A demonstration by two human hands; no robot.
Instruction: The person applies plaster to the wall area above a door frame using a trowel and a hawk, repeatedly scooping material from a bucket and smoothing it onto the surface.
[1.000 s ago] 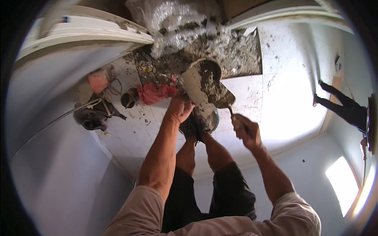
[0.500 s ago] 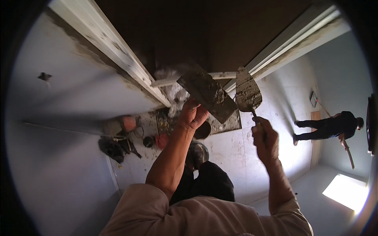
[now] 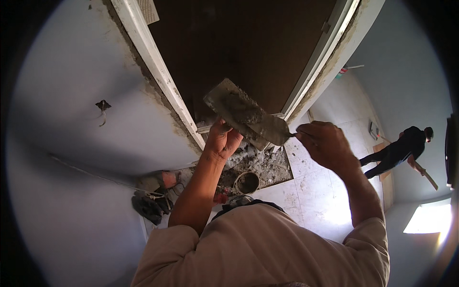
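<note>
My left hand (image 3: 223,141) grips a rectangular plastering trowel (image 3: 221,95) from below, its flat blade carrying a heap of wet grey mortar (image 3: 246,114). In my right hand (image 3: 326,145) is the handle of a pointed trowel (image 3: 276,130). The pointed blade lies over the right end of the rectangular one, against the mortar. Both tools are in front of a doorway, above its threshold. Below them, a round bucket (image 3: 258,182) stands on a mortar-spattered board (image 3: 282,178).
White door jambs rise at left (image 3: 160,71) and right (image 3: 319,71), with rough mortar along the walls beside them. Bags and tools (image 3: 148,205) lie by the left wall, where wires hang from a socket hole (image 3: 103,105). Another person (image 3: 404,153) holds a board at the far right.
My right hand has swung the pointed trowel from upright, beside the rectangular trowel, to lying across its mortar. My view has shifted, showing more of the doorway and the bucket.
</note>
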